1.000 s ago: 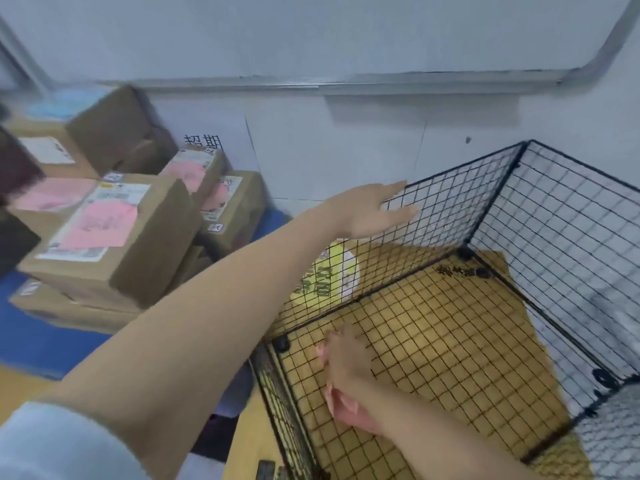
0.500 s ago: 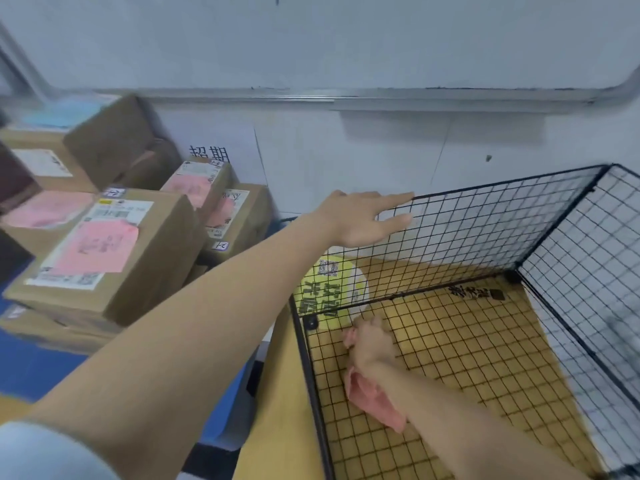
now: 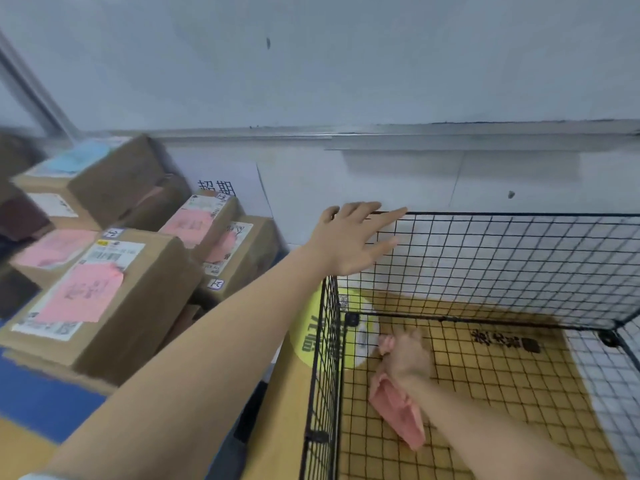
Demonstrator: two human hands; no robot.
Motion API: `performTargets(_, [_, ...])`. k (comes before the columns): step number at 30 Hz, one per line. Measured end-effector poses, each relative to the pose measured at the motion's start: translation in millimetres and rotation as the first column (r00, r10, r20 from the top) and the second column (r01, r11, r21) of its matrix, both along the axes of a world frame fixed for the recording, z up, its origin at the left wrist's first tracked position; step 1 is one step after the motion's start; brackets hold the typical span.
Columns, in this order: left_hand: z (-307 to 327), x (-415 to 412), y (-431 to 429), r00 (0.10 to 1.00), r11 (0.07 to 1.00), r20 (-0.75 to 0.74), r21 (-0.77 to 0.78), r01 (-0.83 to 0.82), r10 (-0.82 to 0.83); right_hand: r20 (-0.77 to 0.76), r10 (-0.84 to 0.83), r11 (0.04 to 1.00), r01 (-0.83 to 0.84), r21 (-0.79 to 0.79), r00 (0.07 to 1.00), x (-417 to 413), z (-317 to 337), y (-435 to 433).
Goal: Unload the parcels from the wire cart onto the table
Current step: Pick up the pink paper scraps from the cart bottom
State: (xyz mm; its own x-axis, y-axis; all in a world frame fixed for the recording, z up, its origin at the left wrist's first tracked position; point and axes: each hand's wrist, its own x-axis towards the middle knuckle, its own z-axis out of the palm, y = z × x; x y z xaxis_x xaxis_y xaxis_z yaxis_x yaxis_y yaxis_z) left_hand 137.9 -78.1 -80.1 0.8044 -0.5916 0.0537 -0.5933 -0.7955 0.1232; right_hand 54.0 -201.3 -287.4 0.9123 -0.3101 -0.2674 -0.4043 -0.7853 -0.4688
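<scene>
A black wire cart (image 3: pixel 502 258) fills the right half of the view, its mesh floor lying over yellow cardboard. My left hand (image 3: pixel 353 237) rests with straight fingers on the top corner of the cart's far wall. Down inside the cart, my right hand (image 3: pixel 407 356) holds a pink soft parcel (image 3: pixel 398 407) near the left wall; the parcel trails back under my wrist. Several brown cardboard parcels (image 3: pixel 104 306) with pink and white labels are stacked on the left, on a blue surface (image 3: pixel 38 400).
A grey-white wall runs behind everything, with a paper sign (image 3: pixel 221 183) behind the stack. A yellow and white round sticker (image 3: pixel 311 327) shows on the cardboard at the cart's near-left corner. Apart from the pink parcel, only bare mesh floor shows inside the cart.
The view has swung left and closer to the cart's corner. My left hand has stayed on the cart's top edge. My right hand with the pink parcel stays low by the left wall.
</scene>
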Motion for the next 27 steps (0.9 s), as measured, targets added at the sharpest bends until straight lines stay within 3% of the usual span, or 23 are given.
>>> performTargets(15, [-1, 27, 36, 0.996, 0.994, 0.069, 0.101, 0.047, -0.054, 0.087, 0.194, 0.961, -0.207, 0.183, 0.977, 36, 16, 28])
performTargets(19, [-1, 30, 37, 0.998, 0.999, 0.041, -0.014, 0.039, -0.038, 0.156, 0.186, 0.948, -0.219, 0.230, 0.970, 60, 31, 55])
performTargets(23, [-5, 33, 39, 0.994, 0.963, -0.081, -0.252, -0.094, 0.076, 0.108, 0.056, 0.934, -0.090, 0.345, 0.993, 74, 29, 72])
performTargets(25, [-6, 32, 40, 0.979, 0.906, -0.154, -0.381, -0.185, 0.135, 0.032, -0.034, 0.882, 0.015, 0.471, 0.999, 79, 30, 74])
performTargets(27, [-5, 29, 42, 0.958, 0.840, -0.235, -0.476, -0.259, 0.163, -0.070, -0.096, 0.758, 0.118, 0.642, 0.993, 82, 35, 75])
